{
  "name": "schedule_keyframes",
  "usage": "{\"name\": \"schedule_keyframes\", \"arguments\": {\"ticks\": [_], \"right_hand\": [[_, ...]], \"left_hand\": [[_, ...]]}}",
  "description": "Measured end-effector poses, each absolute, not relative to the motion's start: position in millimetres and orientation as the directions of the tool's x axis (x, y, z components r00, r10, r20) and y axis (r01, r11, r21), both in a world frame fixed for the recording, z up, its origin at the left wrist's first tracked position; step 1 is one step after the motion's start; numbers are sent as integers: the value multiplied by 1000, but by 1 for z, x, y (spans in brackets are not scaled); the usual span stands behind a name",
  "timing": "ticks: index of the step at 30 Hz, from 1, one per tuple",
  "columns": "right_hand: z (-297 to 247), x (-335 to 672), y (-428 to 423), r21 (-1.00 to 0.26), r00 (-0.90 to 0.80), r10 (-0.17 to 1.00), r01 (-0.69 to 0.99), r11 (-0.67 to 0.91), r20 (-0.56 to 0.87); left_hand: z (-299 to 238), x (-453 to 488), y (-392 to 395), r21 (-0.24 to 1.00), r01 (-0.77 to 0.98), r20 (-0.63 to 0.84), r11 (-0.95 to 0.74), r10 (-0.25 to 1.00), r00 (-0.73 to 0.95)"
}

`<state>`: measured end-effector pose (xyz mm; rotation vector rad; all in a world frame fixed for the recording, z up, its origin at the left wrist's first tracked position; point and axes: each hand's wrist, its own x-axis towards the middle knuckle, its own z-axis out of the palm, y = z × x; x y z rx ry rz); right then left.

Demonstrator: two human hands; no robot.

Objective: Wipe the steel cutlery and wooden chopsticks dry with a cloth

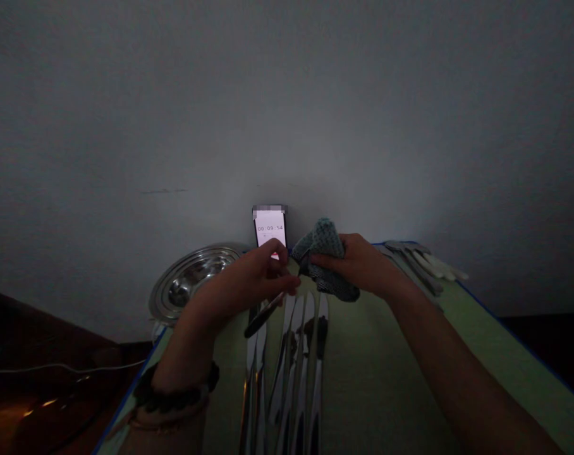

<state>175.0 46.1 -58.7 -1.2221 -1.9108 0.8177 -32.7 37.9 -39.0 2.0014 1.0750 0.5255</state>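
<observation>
My left hand (263, 275) is closed in a pinch on a piece of metal cutlery. Its handle (263, 318) slants down to the left, and its far end is hidden at the cloth, so I cannot tell its kind. A grey-green checked cloth (332, 262) is bunched in my right hand (360, 262), the thumb pressed on its front and a fold round the cutlery's far end. Below both hands, several metal table knives (294, 373) lie side by side on the green-covered table (382, 379). Dark patches or reflections show on some blades.
A shiny steel bowl (160, 294) with a wide rim stands at the table's left. Against the wall leans a phone (270, 221) showing a timer. More cutlery (413, 265), some with white handles, lies at the back right. A white cable (69, 366) runs off to the left.
</observation>
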Motion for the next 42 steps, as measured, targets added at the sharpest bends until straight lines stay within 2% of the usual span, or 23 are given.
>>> {"name": "schedule_keyframes", "arguments": {"ticks": [4,7,10,14,18,21,28,31,34,37,42], "right_hand": [[-58,177,49,-792,-185,947,518,322,264],[-59,177,50,-759,-152,943,562,329,296],[-60,176,48,-743,-216,936,570,351,277],[-60,175,44,-709,-367,893,555,435,261],[-60,176,43,-695,-456,861,544,470,224],[-61,177,44,-744,-434,877,514,428,205],[-65,167,48,-870,-57,962,416,266,267],[-68,160,49,-886,60,948,379,269,313],[-70,157,50,-873,99,937,406,270,335],[-70,161,50,-867,27,956,429,252,291],[-64,172,46,-877,-279,949,407,256,147]], "left_hand": [[-32,-39,34,634,670,-102,-386,817,567],[-29,-37,33,485,726,-24,-488,822,569],[-27,-33,33,392,741,40,-545,815,579],[-27,-34,33,327,723,16,-609,768,640],[-29,-37,34,324,709,-15,-626,746,665],[-28,-35,32,348,707,-2,-616,754,657],[-25,-30,35,470,711,69,-523,825,561],[-27,-26,38,456,725,131,-516,844,519],[-31,-25,39,423,733,168,-533,841,514],[-33,-26,39,422,733,137,-533,837,530],[-30,-33,37,426,697,45,-577,783,621]]}}
